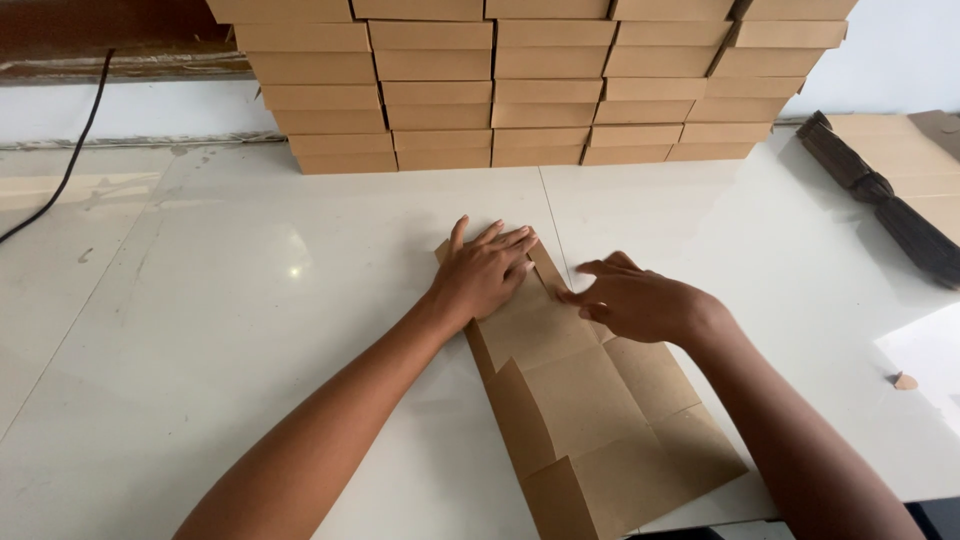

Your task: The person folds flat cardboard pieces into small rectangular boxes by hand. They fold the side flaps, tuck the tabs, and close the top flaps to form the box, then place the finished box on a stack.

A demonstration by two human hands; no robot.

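A flat brown cardboard box blank (pixel 590 410) with creases and side flaps lies on the white table (pixel 230 320), running from the middle toward the near edge. My left hand (pixel 485 272) lies palm down, fingers spread, on the blank's far end. My right hand (pixel 635 300) rests beside it, fingertips pressing a folded flap at that far end. Both hands touch the cardboard; neither one lifts it.
A wall of stacked folded brown boxes (pixel 520 85) stands along the back of the table. A bundle of flat cardboard blanks (pixel 890 195) lies at the right. A black cable (pixel 70 165) crosses the far left. A white sheet (pixel 930 355) and a small cardboard scrap (pixel 904 381) sit near the right edge.
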